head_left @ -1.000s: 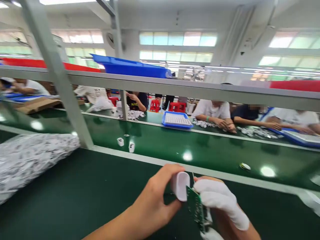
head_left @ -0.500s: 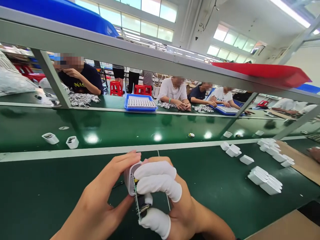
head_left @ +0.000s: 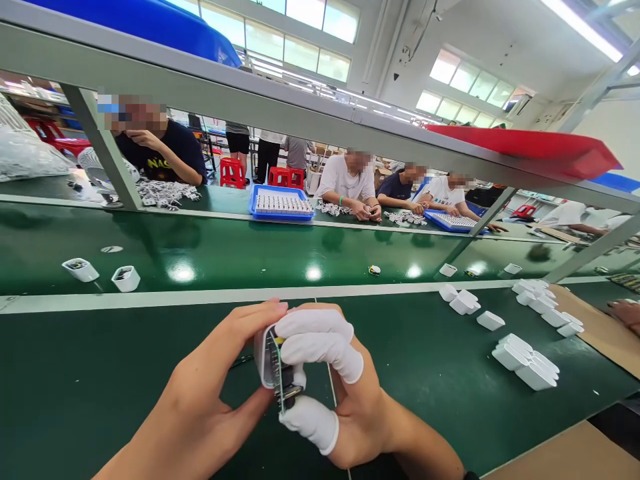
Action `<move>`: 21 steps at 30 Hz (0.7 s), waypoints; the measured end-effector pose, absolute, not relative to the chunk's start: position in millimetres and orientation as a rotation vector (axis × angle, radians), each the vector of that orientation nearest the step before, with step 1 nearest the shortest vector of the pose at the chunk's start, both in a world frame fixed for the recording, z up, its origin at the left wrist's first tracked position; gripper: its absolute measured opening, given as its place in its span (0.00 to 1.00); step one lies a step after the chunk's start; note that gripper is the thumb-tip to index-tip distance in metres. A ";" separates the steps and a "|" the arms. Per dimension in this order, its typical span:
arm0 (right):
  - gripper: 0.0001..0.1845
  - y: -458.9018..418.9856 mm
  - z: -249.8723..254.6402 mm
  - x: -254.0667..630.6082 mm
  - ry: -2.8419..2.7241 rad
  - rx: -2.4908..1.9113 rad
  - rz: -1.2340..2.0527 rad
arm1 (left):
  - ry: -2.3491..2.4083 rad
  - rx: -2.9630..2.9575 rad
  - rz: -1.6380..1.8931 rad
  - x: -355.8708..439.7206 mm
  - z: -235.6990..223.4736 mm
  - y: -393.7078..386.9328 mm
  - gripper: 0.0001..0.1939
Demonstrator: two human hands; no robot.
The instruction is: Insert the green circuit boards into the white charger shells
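Observation:
My left hand (head_left: 210,380) is closed around a white plastic housing (head_left: 264,360), whose open end faces right. In my right hand (head_left: 330,380), which wears white finger cots on several fingers, a small circuit board (head_left: 280,370) is pinched between thumb and fingers. The board stands on edge at the mouth of the housing, its upper part inside the opening and its lower end sticking out. Dark and yellow components show on its right face. My fingers hide part of the board and the far side of the housing.
White housings (head_left: 525,360) sit in groups at the right of the green bench (head_left: 425,413). Beyond a pale rail, the green belt (head_left: 240,257) carries two filled housings (head_left: 126,279) and a loose board (head_left: 374,270). A shelf beam (head_left: 300,127) crosses above; co-workers sit opposite.
The circuit board has turned slightly and sits a little closer into the housing's mouth. Housings and the loose board on the belt have shifted left. Both hands keep their grip.

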State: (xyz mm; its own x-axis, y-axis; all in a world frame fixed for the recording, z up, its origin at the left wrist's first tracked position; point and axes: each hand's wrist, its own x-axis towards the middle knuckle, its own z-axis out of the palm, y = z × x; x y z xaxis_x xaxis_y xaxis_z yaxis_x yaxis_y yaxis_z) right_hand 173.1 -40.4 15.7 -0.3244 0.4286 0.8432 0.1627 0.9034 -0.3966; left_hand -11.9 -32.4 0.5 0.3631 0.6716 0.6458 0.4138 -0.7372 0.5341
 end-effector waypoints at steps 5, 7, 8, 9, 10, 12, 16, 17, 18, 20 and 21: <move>0.22 -38.2 16.0 176.3 -1.905 -0.474 0.275 | 0.956 2.309 1.275 -13.0 2.9 -30.7 0.26; 0.22 -37.1 14.9 175.9 -1.892 -0.484 0.250 | 0.968 2.309 1.285 -12.4 3.7 -30.1 0.24; 0.22 -36.5 14.2 175.4 -1.882 -0.482 0.240 | 0.972 2.300 1.296 -11.7 3.5 -30.0 0.24; 0.21 -35.9 13.5 174.8 -1.875 -0.475 0.230 | 0.978 2.284 1.307 -10.9 2.7 -30.1 0.23; 0.21 -35.4 13.0 174.2 -1.871 -0.468 0.226 | 0.984 2.268 1.308 -10.1 1.6 -30.3 0.23; 0.21 -34.7 12.6 173.4 -1.859 -0.459 0.225 | 0.986 2.242 1.303 -8.3 -1.2 -30.9 0.23; 0.20 -35.4 14.8 172.8 -1.830 -0.410 0.180 | 0.984 2.205 1.300 -5.8 -3.9 -32.1 0.23; 0.19 -35.7 15.5 172.8 -1.830 -0.403 0.157 | 0.985 2.196 1.294 -5.6 -3.4 -32.2 0.23; 0.19 -35.9 16.1 172.8 -1.834 -0.404 0.137 | 0.986 2.191 1.290 -5.6 -2.4 -32.2 0.23; 0.18 -35.7 16.4 172.6 -1.856 -0.414 0.111 | 0.958 2.229 1.267 -6.3 0.4 -31.6 0.24; 0.18 -35.2 16.2 172.3 -1.861 -0.415 0.105 | 0.935 2.262 1.269 -6.8 1.9 -31.1 0.24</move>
State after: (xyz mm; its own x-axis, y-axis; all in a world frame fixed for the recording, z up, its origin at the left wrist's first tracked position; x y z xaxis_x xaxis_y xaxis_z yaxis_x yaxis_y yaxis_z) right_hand 172.3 -35.2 16.2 -0.2699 0.3336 0.9033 0.2303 0.9332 -0.2759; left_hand -6.8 -31.1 1.9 0.3703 0.7090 0.6002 0.3634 -0.7052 0.6088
